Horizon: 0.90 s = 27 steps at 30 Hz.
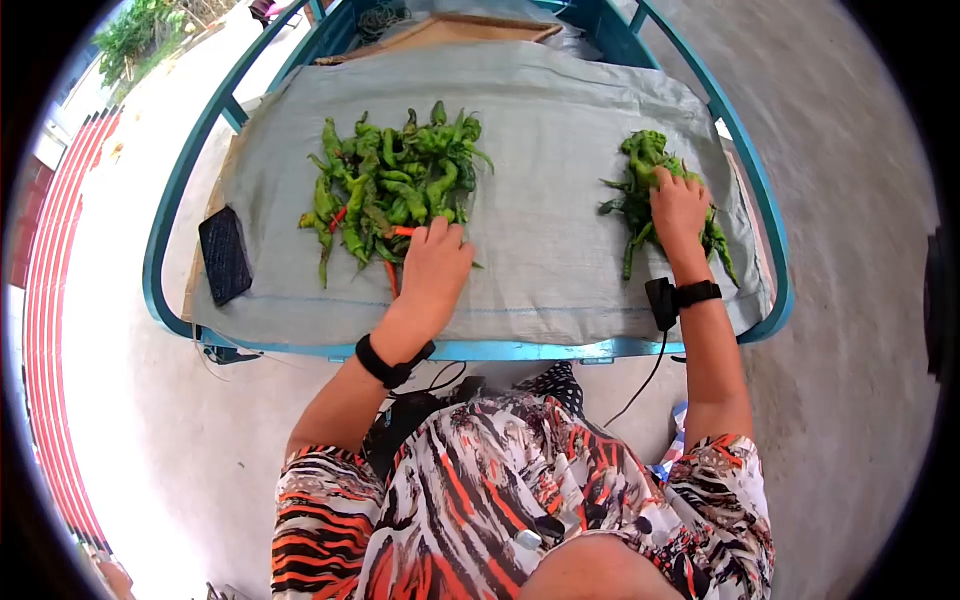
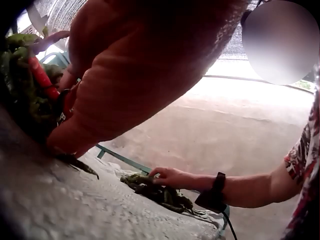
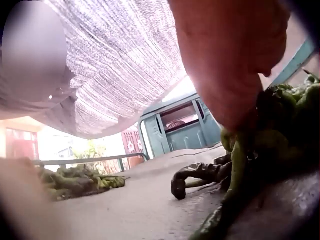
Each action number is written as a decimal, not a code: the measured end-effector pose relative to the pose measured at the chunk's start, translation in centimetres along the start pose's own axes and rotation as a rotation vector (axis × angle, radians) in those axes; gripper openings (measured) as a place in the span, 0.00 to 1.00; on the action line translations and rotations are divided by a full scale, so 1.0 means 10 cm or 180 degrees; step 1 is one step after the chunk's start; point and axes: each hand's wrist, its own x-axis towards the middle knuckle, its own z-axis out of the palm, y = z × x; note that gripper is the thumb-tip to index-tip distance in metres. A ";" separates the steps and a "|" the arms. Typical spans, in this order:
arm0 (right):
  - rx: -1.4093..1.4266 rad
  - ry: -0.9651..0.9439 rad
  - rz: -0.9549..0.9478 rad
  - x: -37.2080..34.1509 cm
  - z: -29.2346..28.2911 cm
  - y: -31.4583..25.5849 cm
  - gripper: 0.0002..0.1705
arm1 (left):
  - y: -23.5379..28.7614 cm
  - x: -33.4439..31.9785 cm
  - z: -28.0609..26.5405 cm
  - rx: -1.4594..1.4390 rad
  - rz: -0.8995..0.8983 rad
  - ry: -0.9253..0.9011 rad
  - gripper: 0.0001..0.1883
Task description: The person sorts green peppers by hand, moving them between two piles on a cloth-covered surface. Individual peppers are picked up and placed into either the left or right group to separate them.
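A large heap of green peppers [image 1: 385,180] lies on the left of the grey woven sheet, with a few red ones among them. My left hand [image 1: 432,280] is at the heap's near edge, its fingers bent down around the end of a red pepper [image 2: 44,79]. A thin green pepper tip [image 2: 82,166] pokes out beneath that hand. On the right, my right hand [image 1: 680,212] rests on a smaller heap of green peppers [image 1: 642,150], its fingers bent over the top. The right wrist view shows a digit against a green pepper [image 3: 235,165]; what lies under the palm is hidden.
The sheet [image 1: 560,230] covers a cart bed with a blue metal rail [image 1: 765,220] around it. A dark phone-like slab [image 1: 225,256] lies at the left edge. A wooden-framed tray [image 1: 450,28] stands at the back. A cable [image 1: 642,385] hangs from the right wrist device.
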 end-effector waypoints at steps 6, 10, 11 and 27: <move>0.0725 0.0217 -0.0501 -0.04 -0.20 -0.44 0.23 | -0.12 0.03 -0.06 -0.0457 -0.0037 0.0385 0.11; 0.3974 -0.1768 -0.0469 -0.26 -0.70 -1.16 0.26 | -0.02 0.06 -0.19 -0.1200 -0.0324 0.0902 0.14; 0.4159 -0.1827 -0.0450 -0.32 -0.85 -1.35 0.27 | 0.01 0.07 -0.24 -0.1440 -0.0382 0.0939 0.14; 0.1134 -0.0878 0.0352 0.06 -0.59 -0.57 0.19 | 0.23 0.39 -0.26 -0.4144 -0.1732 0.1380 0.09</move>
